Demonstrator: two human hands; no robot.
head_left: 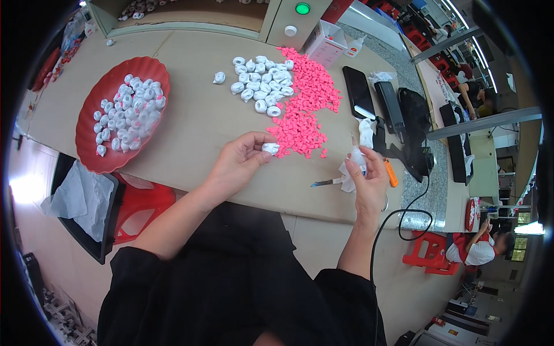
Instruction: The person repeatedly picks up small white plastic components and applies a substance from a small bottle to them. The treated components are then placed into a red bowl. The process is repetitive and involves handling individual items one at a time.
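Note:
My left hand (235, 164) pinches a small rounded white piece (270, 148) with a hollow in it, at the edge of the pink pile. In my right hand (372, 187) is a small white squeeze bottle (357, 155) with a narrow tip pointing up. Many tiny pink pieces (311, 83) lie spread on the table ahead. To their left sits a group of similar white pieces (262, 86). A scalloped red dish (85, 138) at the left holds more white pieces, some showing pink spots.
By my right hand lie crumpled tissue (348, 184), a slim dark-tipped tool (326, 183) and an orange-handled object (391, 173). A black phone (358, 92), a dark case (389, 106) and a box (324, 44) stand farther off. A black cable (375, 248) hangs at the right.

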